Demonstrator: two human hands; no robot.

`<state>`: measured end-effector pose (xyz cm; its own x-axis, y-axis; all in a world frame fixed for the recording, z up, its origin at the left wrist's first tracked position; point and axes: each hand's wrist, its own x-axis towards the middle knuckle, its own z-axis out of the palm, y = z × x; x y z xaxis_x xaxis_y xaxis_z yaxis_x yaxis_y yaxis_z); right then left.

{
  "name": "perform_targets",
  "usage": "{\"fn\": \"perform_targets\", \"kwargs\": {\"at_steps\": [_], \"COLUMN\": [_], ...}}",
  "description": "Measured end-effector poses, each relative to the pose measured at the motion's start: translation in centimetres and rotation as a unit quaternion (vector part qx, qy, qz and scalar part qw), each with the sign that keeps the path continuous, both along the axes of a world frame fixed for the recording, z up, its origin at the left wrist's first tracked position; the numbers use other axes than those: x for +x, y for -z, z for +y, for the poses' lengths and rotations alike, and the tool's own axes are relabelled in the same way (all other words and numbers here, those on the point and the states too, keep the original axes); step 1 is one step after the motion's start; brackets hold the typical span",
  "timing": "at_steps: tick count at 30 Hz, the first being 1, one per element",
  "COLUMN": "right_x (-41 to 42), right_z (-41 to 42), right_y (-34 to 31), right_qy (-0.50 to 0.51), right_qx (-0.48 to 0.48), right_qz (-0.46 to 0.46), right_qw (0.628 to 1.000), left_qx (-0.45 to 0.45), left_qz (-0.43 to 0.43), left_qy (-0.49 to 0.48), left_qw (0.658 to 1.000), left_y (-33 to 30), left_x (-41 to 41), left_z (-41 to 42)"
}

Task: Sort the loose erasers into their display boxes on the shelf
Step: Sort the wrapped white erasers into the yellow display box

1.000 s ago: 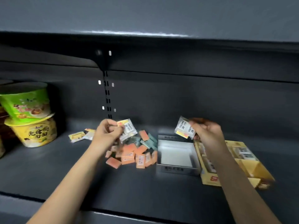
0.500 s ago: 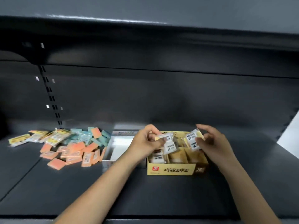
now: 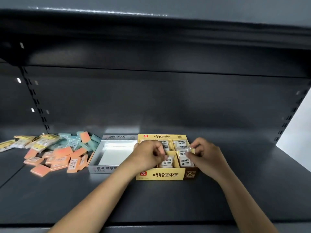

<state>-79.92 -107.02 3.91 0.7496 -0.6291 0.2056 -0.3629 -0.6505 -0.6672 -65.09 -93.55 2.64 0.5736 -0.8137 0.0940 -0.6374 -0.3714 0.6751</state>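
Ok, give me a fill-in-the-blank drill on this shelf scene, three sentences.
1. Both hands, left and right, work over the ____ display box.
2. The silver display box is ____ inside.
3. The orange erasers lie loose to the ____ of the silver display box.

Missing words: yellow; empty; left

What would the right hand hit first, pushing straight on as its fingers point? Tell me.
The right hand points left and down into the yellow cardboard display box. It would probably first meet the wrapped white 2B erasers there; depth is unclear.
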Motion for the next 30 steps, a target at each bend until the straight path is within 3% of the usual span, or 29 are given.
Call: {"fn": "perform_targets", "kwargs": {"at_steps": [4,12,15,21,30], "right_x": [0.1,1.0,1.7,1.9,2.4], "right_z": [-0.3,-0.3,-0.4,-0.7,-1.2], "right_y": [-0.3,0.5,1.3,0.8,0.6], "right_qy": [-0.013,-0.010,0.029,0.038,0.013], "right_qx": [0.006,-0.062,-0.148,-0.165,-0.259], "right_qz": [0.017,0.082,0.091,0.083,0.195], "right_qw": [1.000,0.995,0.984,0.982,0.946], "left_qx": [0.041,0.094,0.058,-0.033,-0.072], "left_qz": [-0.122,-0.206,-0.166,-0.099,-0.082], "left_qy": [-0.018,-0.027,-0.026,-0.054,-0.084], "left_qw": [0.992,0.974,0.984,0.993,0.990], "left_y": [-0.6,-0.7,-0.7,-1.3,-1.3], "left_x": [-0.3,-0.6,-0.3,1.9,4.5], "left_z": [-0.1,-0.4,0.0,1.3,3.1]}}
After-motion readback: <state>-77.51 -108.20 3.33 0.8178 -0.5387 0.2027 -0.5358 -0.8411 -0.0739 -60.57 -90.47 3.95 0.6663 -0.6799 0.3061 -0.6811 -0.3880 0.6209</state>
